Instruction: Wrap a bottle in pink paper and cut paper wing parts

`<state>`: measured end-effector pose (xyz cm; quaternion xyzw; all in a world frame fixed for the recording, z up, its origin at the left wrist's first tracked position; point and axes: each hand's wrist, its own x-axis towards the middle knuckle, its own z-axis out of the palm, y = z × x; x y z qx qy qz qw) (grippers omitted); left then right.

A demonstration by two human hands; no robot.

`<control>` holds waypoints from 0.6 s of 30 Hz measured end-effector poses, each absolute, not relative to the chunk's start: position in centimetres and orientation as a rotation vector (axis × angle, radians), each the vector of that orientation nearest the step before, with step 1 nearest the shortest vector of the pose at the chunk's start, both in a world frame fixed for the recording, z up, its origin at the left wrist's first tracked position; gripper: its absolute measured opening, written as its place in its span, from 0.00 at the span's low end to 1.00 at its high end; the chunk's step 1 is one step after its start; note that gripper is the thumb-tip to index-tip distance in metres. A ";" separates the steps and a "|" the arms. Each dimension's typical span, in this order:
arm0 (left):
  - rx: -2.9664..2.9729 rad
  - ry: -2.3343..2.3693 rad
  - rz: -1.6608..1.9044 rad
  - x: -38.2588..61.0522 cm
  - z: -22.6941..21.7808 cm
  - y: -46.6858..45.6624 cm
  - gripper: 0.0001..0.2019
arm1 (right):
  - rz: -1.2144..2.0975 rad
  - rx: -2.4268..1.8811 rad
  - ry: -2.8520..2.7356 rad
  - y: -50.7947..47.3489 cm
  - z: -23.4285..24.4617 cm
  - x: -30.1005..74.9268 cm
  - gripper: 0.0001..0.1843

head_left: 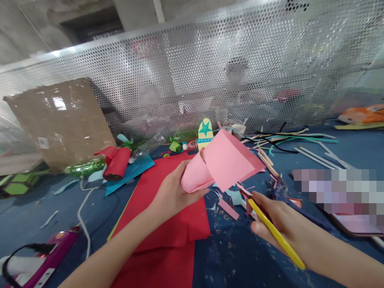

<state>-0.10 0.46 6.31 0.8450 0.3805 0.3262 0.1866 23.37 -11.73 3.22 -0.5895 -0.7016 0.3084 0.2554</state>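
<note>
My left hand (172, 192) is closed around a pink paper-covered tube (196, 174), raised above red paper sheets (168, 220). A flat pink flap (229, 160) spreads from its upper end toward the right. My right hand (277, 220) is closed on a slim yellow tool (274, 232) that slants across the fingers. Its tip is near the flap's lower edge, and its exact kind is hard to make out. Pink and pale blue paper scraps (228, 209) lie on the blue tabletop between my hands.
Left of the red sheets stand a red paper-wrapped roll (117, 163), a green bottle (85, 167) and a cardboard panel (60, 124). A purple power strip (55, 252) sits front left. Pipe cleaners (279, 140) and a phone (357, 224) lie right. Perforated metal screen (186, 72) behind.
</note>
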 end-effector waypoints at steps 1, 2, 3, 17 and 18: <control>2.390 1.080 0.895 -0.2 6.3 0.5 0.29 | 0.841 -1.606 -1.923 -11.8 3.3 23.4 0.31; 2.402 1.086 0.882 -0.3 6.2 0.5 0.29 | 0.846 -1.601 -1.934 -11.8 3.5 23.5 0.31; 2.414 1.083 0.882 -0.3 6.2 0.6 0.29 | 0.852 -1.588 -1.939 -11.9 3.5 23.5 0.31; 2.317 1.075 0.819 -0.6 6.1 1.0 0.30 | 0.815 -1.536 -1.846 -11.3 2.0 23.6 0.36; 2.308 1.060 0.824 -0.6 6.0 1.0 0.30 | 0.798 -1.537 -1.839 -11.2 1.9 23.7 0.36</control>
